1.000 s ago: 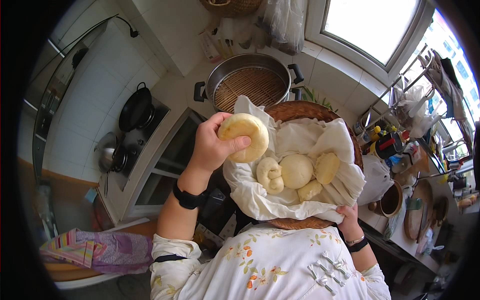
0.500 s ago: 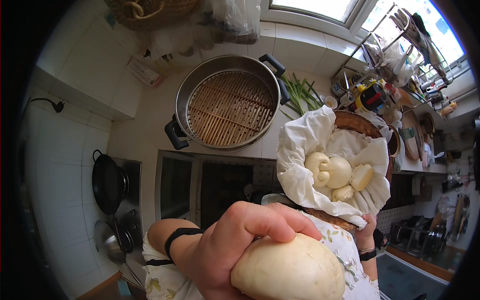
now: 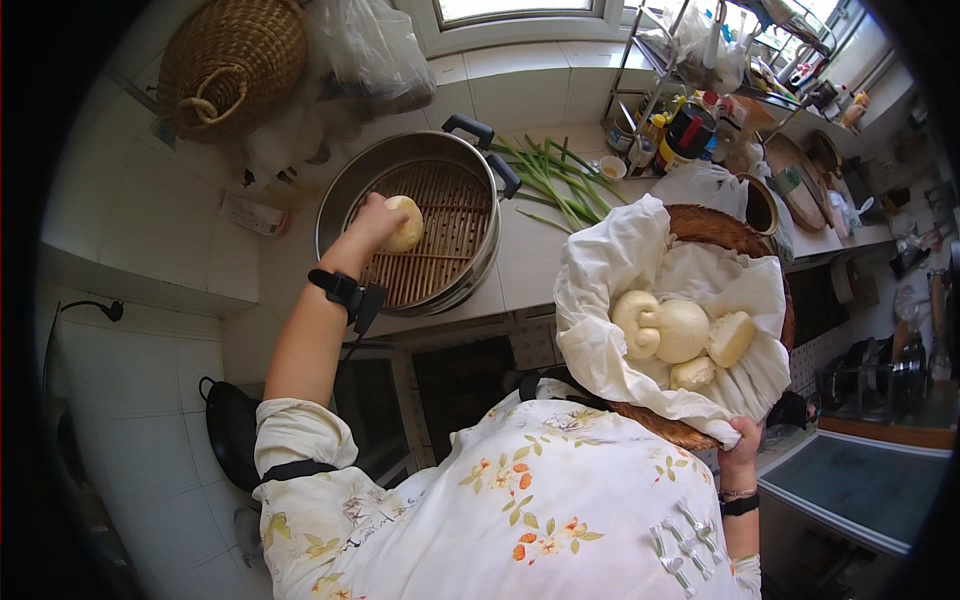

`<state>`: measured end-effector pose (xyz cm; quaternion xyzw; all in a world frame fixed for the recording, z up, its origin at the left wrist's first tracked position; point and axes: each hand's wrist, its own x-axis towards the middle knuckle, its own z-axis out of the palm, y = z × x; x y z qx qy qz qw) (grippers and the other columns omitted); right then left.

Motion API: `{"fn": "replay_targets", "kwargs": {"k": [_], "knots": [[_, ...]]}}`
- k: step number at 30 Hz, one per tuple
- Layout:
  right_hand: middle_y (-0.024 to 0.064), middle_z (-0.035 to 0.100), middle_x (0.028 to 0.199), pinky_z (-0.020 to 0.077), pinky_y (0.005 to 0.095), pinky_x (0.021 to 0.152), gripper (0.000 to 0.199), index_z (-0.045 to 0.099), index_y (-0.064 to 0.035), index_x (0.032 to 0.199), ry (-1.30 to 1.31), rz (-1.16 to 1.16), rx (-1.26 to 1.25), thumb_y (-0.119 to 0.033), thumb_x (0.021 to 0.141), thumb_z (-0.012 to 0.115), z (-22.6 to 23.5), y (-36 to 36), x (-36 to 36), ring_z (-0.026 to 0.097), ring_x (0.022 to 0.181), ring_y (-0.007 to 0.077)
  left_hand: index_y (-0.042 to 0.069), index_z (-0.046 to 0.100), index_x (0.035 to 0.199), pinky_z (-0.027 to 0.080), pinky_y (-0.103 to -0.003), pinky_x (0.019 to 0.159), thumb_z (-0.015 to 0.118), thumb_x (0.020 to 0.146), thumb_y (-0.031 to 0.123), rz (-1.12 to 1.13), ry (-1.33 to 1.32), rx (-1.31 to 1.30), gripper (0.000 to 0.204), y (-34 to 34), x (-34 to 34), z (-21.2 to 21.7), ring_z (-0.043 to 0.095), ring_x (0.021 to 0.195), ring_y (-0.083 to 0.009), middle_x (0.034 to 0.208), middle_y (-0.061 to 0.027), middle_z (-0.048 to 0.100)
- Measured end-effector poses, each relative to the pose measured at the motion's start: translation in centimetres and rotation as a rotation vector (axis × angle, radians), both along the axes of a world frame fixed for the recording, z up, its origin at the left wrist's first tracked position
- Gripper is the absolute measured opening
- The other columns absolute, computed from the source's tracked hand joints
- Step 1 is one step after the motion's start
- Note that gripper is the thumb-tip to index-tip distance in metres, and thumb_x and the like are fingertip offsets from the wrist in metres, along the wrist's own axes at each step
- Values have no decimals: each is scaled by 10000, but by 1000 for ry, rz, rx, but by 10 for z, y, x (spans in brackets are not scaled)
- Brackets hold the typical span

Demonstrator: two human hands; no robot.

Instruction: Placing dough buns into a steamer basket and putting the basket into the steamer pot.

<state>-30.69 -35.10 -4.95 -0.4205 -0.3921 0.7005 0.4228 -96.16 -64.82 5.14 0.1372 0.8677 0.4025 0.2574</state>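
Note:
My left hand (image 3: 372, 220) holds a round pale bun (image 3: 405, 222) down on the bamboo slat rack inside a large steel steamer pot (image 3: 480, 262) on the counter. My right hand (image 3: 742, 442) grips the lower rim of a woven basket (image 3: 715, 228) lined with a white cloth (image 3: 610, 280). Several pale buns (image 3: 680, 332) lie in the cloth, one of them twisted. A black band sits on each wrist.
Green onions (image 3: 555, 175) lie on the counter beside the pot. A woven straw basket (image 3: 232, 62) and plastic bags stand at the back wall. A rack with bottles and jars (image 3: 690, 120) is at the right. A black pan (image 3: 228, 430) hangs low left.
My left hand carried the bun from up close to my head down into the steamer pot. The basket has stayed in my right hand.

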Motion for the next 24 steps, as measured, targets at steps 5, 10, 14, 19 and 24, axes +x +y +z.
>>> {"fn": "replay_targets", "kwargs": {"k": [5, 10, 14, 19, 24], "knots": [[110, 648, 912, 534, 348, 770, 289, 601, 19, 956, 37, -67, -105, -78, 685, 572, -11, -21, 31, 644, 799, 246, 140, 218, 1510, 330, -478, 1106, 708, 799, 295, -515, 615, -617, 877, 56, 29, 3, 288, 1368, -484, 1515, -285, 212], [134, 615, 1218, 495, 384, 958, 653, 497, 10, 1322, 76, -3, -92, -34, 675, 563, -8, -33, 18, 619, 1060, 290, 152, 334, 1504, 301, -446, 1138, 678, 842, 168, -696, 211, -578, 746, 46, 23, 16, 217, 1434, -447, 1581, -275, 91], [145, 594, 1244, 494, 394, 971, 681, 456, 4, 1349, 80, -6, -189, 15, 672, 526, -20, -15, 26, 616, 1074, 296, 41, 541, 1294, 412, -417, 1039, 635, 843, 66, -688, 897, -296, 462, 101, 105, 42, 457, 1267, -405, 1411, -217, 435], [160, 597, 1250, 491, 391, 973, 678, 456, 26, 1347, 76, 70, -95, -12, 674, 531, 19, -2, 6, 615, 1090, 303, 7, 515, 1237, 465, -404, 930, 784, 744, 219, -1137, 661, 149, 601, 198, 303, 66, 556, 1092, -370, 1205, -179, 547], [175, 578, 1287, 468, 397, 1006, 713, 432, 27, 1369, 42, 135, -81, -47, 667, 537, 20, 0, 5, 595, 1136, 313, 36, 490, 1277, 491, -408, 887, 866, 572, 302, -1227, 710, -301, 842, 217, 350, 1, 555, 1064, -361, 1165, -189, 520]]}}
